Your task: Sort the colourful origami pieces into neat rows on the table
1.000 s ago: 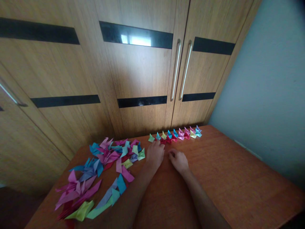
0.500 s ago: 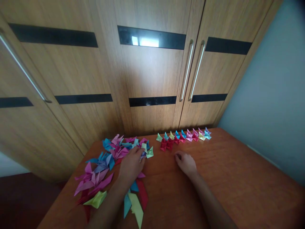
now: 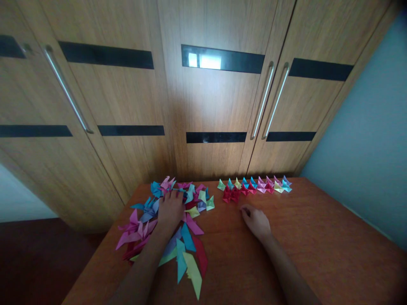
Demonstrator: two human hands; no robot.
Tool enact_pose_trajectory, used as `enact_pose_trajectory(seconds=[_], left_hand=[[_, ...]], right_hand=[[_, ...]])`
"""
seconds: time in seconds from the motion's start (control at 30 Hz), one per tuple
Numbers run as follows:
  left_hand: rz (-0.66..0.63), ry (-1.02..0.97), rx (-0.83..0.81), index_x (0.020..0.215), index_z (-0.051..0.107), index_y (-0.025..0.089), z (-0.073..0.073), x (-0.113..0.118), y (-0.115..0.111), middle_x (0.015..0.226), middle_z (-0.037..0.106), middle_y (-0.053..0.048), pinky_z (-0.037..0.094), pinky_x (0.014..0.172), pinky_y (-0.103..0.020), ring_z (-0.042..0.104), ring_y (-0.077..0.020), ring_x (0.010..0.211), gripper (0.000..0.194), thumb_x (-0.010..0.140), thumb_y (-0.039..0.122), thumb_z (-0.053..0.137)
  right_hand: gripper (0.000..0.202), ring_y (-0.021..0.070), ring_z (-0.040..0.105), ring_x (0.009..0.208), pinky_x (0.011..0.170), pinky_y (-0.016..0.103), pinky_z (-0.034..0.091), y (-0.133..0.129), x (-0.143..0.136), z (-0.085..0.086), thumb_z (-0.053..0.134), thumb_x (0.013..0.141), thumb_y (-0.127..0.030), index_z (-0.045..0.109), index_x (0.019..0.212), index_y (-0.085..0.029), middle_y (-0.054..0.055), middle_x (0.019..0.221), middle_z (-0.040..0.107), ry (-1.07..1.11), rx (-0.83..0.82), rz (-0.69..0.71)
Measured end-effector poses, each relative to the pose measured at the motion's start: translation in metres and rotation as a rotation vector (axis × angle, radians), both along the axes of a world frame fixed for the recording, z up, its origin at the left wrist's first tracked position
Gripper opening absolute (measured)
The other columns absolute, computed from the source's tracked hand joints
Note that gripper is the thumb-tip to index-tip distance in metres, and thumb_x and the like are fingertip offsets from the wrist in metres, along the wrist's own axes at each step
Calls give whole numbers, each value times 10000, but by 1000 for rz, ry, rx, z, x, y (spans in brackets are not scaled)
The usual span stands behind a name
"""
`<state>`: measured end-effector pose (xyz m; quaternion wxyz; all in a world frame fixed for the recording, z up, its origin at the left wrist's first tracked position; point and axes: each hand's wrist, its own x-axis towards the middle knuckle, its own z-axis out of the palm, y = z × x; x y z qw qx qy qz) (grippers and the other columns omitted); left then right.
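Observation:
My left hand (image 3: pixel 171 208) lies palm down over a heap of folded paper pieces, fingers stretched forward and slightly apart. Its fingertips touch or hover just above pink and blue pieces; which of the two I cannot tell. Right of it are a yellow folded piece (image 3: pixel 192 212), a purple one (image 3: pixel 202 206) and a light green one (image 3: pixel 210 203). Pink origami shapes (image 3: pixel 133 228) spread to its left. My right hand (image 3: pixel 257 222) rests on the table with curled fingers and nothing visible in them. Beyond it stand small pointed red paper pieces (image 3: pixel 230 194) in a row with other colours.
The brown wooden table (image 3: pixel 235 262) reaches back to a wardrobe (image 3: pixel 216 161) with metal handles. Flat paper strips, among them a yellow one (image 3: pixel 193 273) and a red one (image 3: pixel 200 254), lie near my left forearm. A pale blue wall (image 3: pixel 362 161) borders the right side.
My left hand has shifted left over the heap, away from the purple piece, uncovering the yellow one. My right hand stays near the same spot. The view has turned slightly left.

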<state>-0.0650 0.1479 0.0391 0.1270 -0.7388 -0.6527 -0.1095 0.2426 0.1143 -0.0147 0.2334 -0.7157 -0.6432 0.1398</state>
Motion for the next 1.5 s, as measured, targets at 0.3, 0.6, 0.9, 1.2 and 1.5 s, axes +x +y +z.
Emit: enact_pose_trajectory(seconds=[0.3,0.6,0.9,1.2,1.5], left_hand=[[19,13,28,1052,604,155,11,3,-4,1068,603,-145,389,877,-452,540,-324,1040,270,826,204,464],[-236,-1152,-110,1103,604,208,34,3,-41,1087,645,-62,485,843,-349,615,-230,982,342,799,361,568],[-203,-1931,-614,999,663,185,6,28,-78,1078,681,-92,515,752,-282,650,-221,955,308,714,288,722],[-168,-1812,-540,931,694,179,0,32,-80,963,717,-87,516,746,-286,664,-199,845,298,677,327,738],[-387,-1362,-347,892,704,218,-6,28,-76,957,703,-54,517,798,-310,656,-200,878,156,752,216,635]], right_hand=[[219,185,639,880,680,240,408,1,-1,1,451,860,-261,645,960,-285,-12,942,696,-14,-10,1],[201,188,636,851,676,239,401,-4,-5,10,469,852,-233,655,924,-264,12,919,695,-44,-12,75],[216,146,612,662,623,234,459,-15,-40,18,464,854,-281,648,931,-200,14,746,663,466,150,325],[275,135,624,722,601,216,472,-41,-82,26,614,801,-321,631,1057,-222,31,870,684,697,73,509],[165,128,582,692,632,217,450,-43,-86,30,576,847,-353,673,853,-220,16,768,643,548,239,484]])
